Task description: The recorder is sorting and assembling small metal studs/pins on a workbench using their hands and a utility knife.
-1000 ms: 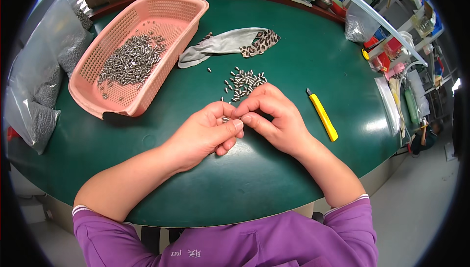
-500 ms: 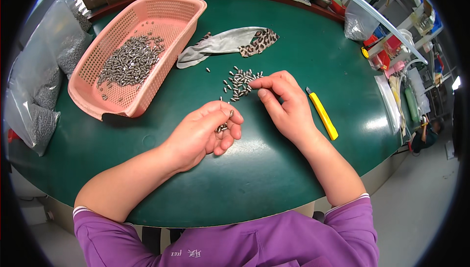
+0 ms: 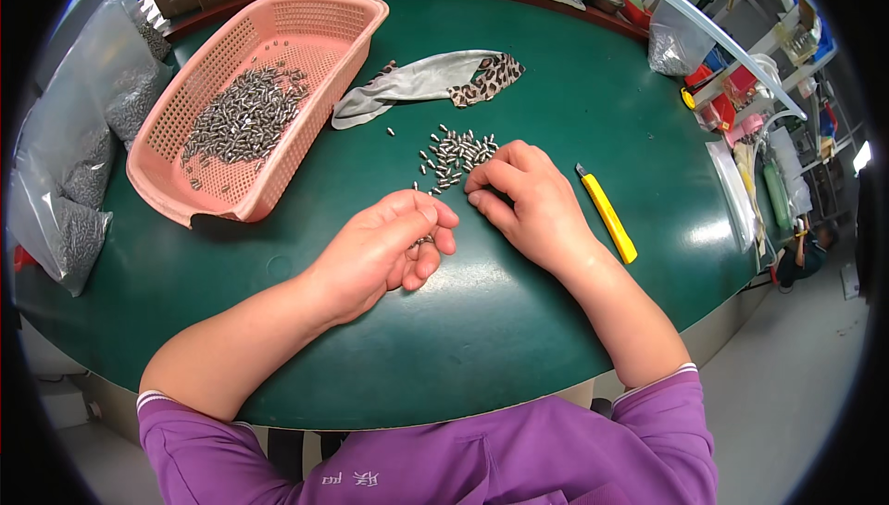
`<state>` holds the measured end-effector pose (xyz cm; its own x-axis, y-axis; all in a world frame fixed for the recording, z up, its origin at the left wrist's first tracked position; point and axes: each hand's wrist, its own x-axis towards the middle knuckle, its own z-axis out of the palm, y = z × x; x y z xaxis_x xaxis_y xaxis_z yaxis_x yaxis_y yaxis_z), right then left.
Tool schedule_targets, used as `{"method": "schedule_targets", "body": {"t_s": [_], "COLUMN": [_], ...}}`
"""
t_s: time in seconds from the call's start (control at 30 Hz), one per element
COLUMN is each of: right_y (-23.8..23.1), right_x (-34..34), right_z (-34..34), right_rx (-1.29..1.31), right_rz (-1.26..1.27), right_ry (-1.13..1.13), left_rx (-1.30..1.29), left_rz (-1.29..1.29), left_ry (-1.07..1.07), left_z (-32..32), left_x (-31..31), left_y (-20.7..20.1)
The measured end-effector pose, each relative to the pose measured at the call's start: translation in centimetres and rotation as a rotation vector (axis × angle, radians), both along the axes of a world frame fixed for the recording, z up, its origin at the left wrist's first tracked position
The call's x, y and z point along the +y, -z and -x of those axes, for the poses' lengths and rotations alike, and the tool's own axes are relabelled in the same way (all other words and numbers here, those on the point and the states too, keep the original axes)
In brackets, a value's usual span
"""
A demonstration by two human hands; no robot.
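A loose pile of small shiny bullet-shaped metal parts (image 3: 454, 155) lies on the green table, with a few strays to its left. My left hand (image 3: 387, 244), curled with thumb against index finger, cups several of these parts; a bit of metal shows between its fingers. At the pile's lower right edge is my right hand (image 3: 530, 201), its thumb and index finger drawn close in a pinch. Whatever might be between those fingertips is too small or hidden to see. The hands are apart from each other.
A pink plastic basket (image 3: 306, 144) holding many such parts stands at the left, beside bulging clear bags (image 3: 88, 172). A grey cloth with leopard print (image 3: 417, 79) lies beyond the pile. The yellow utility knife (image 3: 609, 216) rests right of my right hand.
My right hand has drawn slightly down from the pile, its fingers curling closer together. The part that showed at my left fingertips is no longer visible there.
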<state>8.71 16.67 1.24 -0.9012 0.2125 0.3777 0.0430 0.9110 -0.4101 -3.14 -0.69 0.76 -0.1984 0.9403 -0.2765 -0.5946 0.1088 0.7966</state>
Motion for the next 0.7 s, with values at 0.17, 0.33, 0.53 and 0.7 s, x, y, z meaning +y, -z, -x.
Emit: {"method": "schedule_targets", "body": {"t_s": [0.17, 0.33, 0.53, 0.7], "right_y": [-0.5, -0.8, -0.4, 0.2], "right_x": [-0.7, -1.7, -1.4, -0.6], "right_z": [0.1, -0.2, 0.0, 0.2], "right_rx": [0.057, 0.108, 0.176, 0.183], "right_rz": [0.135, 0.281, 0.313, 0.210], "right_ry": [-0.115, -0.256, -0.143, -0.096], "left_rx": [0.046, 0.113, 0.050, -0.006], "left_rz": [-0.003, -0.011, 0.003, 0.042], "left_ry": [0.012, 0.048, 0.019, -0.002], "left_z": [0.0, 0.0, -0.1, 0.0], "left_x": [0.0, 0.0, 0.0, 0.0], "left_y": [0.2, 0.2, 0.2, 0.0]}}
